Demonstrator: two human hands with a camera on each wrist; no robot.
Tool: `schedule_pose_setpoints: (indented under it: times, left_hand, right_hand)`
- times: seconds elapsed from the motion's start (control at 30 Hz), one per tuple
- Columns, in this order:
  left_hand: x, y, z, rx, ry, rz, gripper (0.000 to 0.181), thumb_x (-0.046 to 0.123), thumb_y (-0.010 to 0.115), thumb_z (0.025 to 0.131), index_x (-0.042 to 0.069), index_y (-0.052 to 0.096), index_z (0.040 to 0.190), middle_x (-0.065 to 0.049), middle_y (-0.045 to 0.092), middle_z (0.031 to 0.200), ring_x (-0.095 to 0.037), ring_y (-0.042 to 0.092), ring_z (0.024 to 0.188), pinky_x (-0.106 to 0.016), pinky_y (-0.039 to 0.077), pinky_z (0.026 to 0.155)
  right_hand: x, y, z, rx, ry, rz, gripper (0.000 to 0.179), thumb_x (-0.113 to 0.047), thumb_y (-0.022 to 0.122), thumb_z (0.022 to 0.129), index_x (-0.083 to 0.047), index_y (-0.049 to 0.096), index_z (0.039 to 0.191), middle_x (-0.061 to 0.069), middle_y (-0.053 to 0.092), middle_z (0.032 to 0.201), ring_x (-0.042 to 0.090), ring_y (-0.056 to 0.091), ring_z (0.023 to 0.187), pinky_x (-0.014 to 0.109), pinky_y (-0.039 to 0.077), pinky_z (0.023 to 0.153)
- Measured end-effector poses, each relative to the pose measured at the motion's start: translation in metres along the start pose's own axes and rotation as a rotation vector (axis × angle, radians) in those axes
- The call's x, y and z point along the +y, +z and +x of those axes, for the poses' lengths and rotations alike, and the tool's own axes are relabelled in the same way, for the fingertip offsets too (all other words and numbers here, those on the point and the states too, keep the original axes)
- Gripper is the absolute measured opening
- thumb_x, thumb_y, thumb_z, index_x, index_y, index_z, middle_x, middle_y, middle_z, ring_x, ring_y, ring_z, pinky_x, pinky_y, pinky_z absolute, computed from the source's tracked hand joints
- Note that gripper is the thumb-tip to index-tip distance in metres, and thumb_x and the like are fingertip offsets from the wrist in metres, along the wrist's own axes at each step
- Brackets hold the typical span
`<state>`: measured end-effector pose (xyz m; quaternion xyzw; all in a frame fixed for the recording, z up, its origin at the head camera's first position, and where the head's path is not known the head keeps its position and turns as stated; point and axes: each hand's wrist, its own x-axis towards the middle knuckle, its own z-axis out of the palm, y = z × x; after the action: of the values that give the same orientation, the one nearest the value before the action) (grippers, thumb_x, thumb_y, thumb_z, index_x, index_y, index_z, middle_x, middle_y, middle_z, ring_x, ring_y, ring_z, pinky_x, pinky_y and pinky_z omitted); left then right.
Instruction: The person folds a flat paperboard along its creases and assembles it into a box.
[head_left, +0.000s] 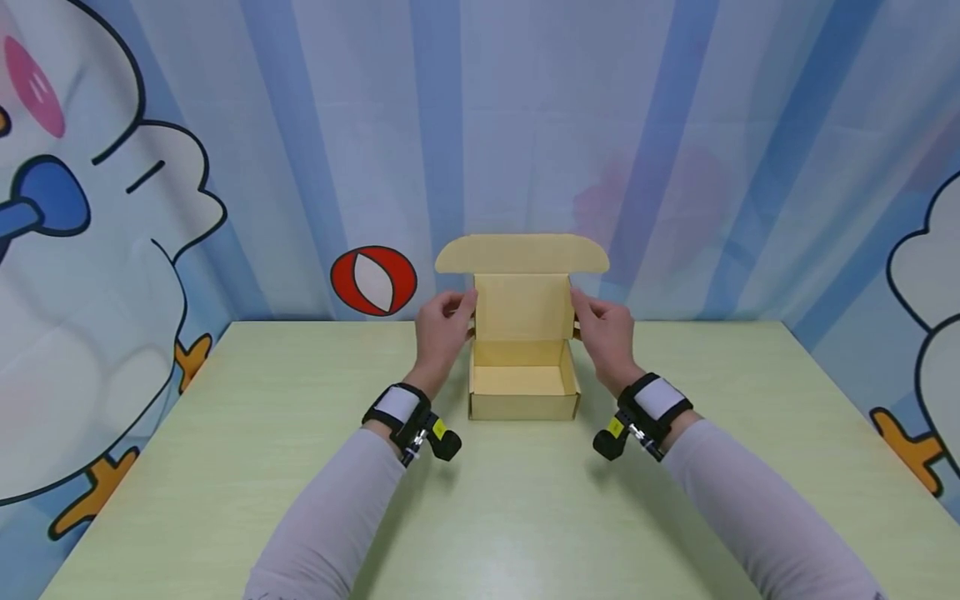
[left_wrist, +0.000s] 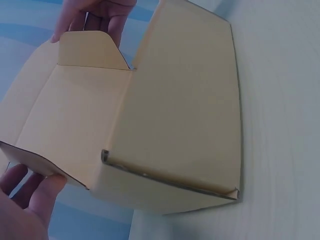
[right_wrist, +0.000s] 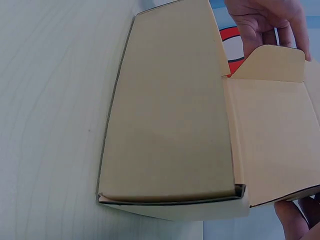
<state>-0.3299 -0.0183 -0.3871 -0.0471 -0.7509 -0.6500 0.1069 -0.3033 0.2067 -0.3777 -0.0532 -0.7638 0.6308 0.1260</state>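
Note:
A small tan cardboard box (head_left: 525, 407) stands on the table with its lid (head_left: 523, 307) raised upright and the tuck flap (head_left: 522, 253) fanned out on top. At the lid's left edge, my left hand (head_left: 441, 332) pinches a side flap (left_wrist: 37, 161) between thumb and fingers. My right hand (head_left: 609, 333) does the same at the right edge. Seen in the head view, the tray part holds nothing on its bare floor. Both wrist views show the box's front wall (right_wrist: 170, 110) close up, and parts of the fingers are hidden behind the flaps.
The pale wooden table (head_left: 262, 467) carries the box near its far edge. Behind it hangs a blue striped curtain (head_left: 495, 125) with printed cartoon figures and a red and white ball (head_left: 373, 281). Each wrist wears a strapped camera (head_left: 445, 442).

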Motion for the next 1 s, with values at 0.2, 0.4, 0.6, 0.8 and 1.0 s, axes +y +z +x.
schedule_pose_setpoints:
  times: [0.2,0.4,0.6,0.8,1.0]
  left_hand:
    - [-0.002,-0.002,0.0,-0.039,-0.023,-0.046,0.034,0.038,0.062,0.097,0.007,0.067,0.11,-0.012,0.067,0.11,-0.023,0.066,0.1,-0.038,0.061,0.082]
    - [-0.004,-0.007,-0.001,-0.111,-0.012,-0.113,0.035,0.031,0.064,0.097,0.005,0.063,0.12,-0.013,0.065,0.116,-0.025,0.066,0.104,-0.038,0.061,0.084]
    - [-0.007,-0.018,-0.003,-0.238,0.016,-0.131,0.043,0.025,0.061,0.099,0.01,0.057,0.138,-0.013,0.061,0.128,-0.028,0.062,0.115,-0.039,0.058,0.09]
    - [-0.013,-0.028,-0.008,-0.341,0.031,-0.121,0.044,0.02,0.062,0.098,0.006,0.055,0.14,-0.015,0.058,0.135,-0.03,0.061,0.121,-0.034,0.057,0.093]
    - [-0.013,-0.035,-0.013,-0.417,0.021,-0.127,0.045,0.013,0.063,0.097,0.005,0.053,0.14,-0.015,0.056,0.14,-0.029,0.055,0.13,-0.035,0.054,0.099]
  right_hand:
    - [0.0,-0.004,0.001,-0.059,0.005,0.058,0.052,-0.044,0.058,0.098,-0.009,0.06,0.136,0.017,0.061,0.135,0.028,0.059,0.124,0.043,0.053,0.099]
    - [0.005,-0.011,0.002,-0.131,-0.023,0.066,0.055,-0.039,0.057,0.099,-0.009,0.051,0.144,0.013,0.053,0.147,0.028,0.054,0.132,0.042,0.053,0.099]
    - [0.01,-0.022,-0.003,-0.257,-0.076,0.056,0.057,-0.035,0.056,0.101,-0.01,0.042,0.15,0.012,0.043,0.155,0.029,0.049,0.137,0.032,0.054,0.097]
    - [0.019,-0.034,-0.007,-0.359,-0.106,0.099,0.056,-0.025,0.058,0.1,-0.002,0.042,0.149,0.016,0.05,0.147,0.012,0.059,0.122,0.019,0.054,0.092]
    - [0.027,-0.042,-0.008,-0.397,-0.087,0.117,0.057,-0.019,0.062,0.098,0.002,0.043,0.146,-0.007,0.061,0.125,-0.002,0.062,0.109,0.016,0.054,0.091]
